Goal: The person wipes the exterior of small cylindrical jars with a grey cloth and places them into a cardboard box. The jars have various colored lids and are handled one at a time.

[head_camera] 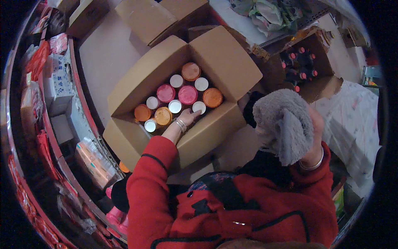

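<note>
An open cardboard box (207, 132) holds several lidded jars or bottles, some with wide orange or pink lids, others with narrower white caps. My left hand (187, 117) reaches into the box's near side, its fingers at a white cap (199, 107); whether they grip it I cannot tell. Close by are a yellow-orange lid (163, 116) and a pink lid (187, 94). Over at the right, outside the box, my right hand (315, 137) holds a bunched grey cloth (284, 124), which covers most of its fingers.
Shelves with packaged goods (94, 163) run along the left. Another cardboard box (147, 20) lies beyond the open one. At the upper right stands a carton of red-capped bottles (301, 67), below leafy vegetables (270, 15). White sheeting (351, 130) hangs at the right.
</note>
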Available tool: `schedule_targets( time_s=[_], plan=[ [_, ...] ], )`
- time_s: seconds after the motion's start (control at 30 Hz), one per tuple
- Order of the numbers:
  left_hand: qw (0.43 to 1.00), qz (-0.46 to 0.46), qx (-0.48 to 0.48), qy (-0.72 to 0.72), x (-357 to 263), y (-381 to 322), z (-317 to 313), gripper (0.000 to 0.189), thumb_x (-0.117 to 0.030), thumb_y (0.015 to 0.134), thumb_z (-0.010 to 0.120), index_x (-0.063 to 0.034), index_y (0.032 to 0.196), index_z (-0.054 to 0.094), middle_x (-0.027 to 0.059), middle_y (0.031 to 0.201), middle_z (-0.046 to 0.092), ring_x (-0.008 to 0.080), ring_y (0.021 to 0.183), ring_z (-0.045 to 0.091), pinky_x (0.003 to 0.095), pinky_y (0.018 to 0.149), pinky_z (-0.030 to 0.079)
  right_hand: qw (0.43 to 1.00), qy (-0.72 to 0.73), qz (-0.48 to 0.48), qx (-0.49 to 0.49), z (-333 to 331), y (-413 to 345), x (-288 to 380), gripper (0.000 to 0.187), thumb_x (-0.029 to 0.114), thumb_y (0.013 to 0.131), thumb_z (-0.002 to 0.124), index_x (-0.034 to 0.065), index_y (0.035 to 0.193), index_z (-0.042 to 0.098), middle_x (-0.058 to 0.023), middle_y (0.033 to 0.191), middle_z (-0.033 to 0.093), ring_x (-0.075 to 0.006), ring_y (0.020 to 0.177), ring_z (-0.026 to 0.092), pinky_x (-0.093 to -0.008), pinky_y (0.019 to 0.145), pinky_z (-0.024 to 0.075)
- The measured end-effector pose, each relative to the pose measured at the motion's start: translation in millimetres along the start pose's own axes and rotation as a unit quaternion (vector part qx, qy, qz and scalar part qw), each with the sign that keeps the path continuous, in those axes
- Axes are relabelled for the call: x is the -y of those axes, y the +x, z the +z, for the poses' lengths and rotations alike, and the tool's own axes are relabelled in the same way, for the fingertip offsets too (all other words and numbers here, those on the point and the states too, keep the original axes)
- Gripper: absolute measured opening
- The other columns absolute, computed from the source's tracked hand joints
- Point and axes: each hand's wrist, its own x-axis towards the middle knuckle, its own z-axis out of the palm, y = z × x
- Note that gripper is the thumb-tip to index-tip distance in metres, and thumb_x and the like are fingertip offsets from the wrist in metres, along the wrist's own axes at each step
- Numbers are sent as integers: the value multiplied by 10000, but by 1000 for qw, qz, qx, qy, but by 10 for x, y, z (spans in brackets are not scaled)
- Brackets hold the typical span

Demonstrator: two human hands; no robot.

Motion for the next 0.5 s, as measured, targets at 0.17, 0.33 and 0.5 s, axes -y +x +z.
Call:
schedule_targets(
  time_s=[0.17,0.33,0.5],
  plan=[
    [999,0,10,46,170,165,-50,658,-511,807,708,61,1120,625,137,938,683,222,795,640,362,712,512,998,60,-14,15,104,72,0,432,103,784,733,-52,1166,605,-118,1080,680,-187,967,657,-306,871,493],
    [972,89,4,217,-114,-80,-97,432,-369,875,680,21,1055,640,89,859,674,178,729,613,333,635,504,999,34,-15,17,225,69,-10,407,45,782,690,-43,1171,608,-91,1090,677,-158,982,639,-295,873,490],
    [849,302,-232,367,-613,-1452,-536,310,-299,849,587,-12,793,689,223,793,670,351,737,665,487,697,510,998,48,-17,45,401,55,-20,407,31,811,646,-33,1211,604,-85,1129,668,-154,1009,626,-294,895,488]
  ],
)
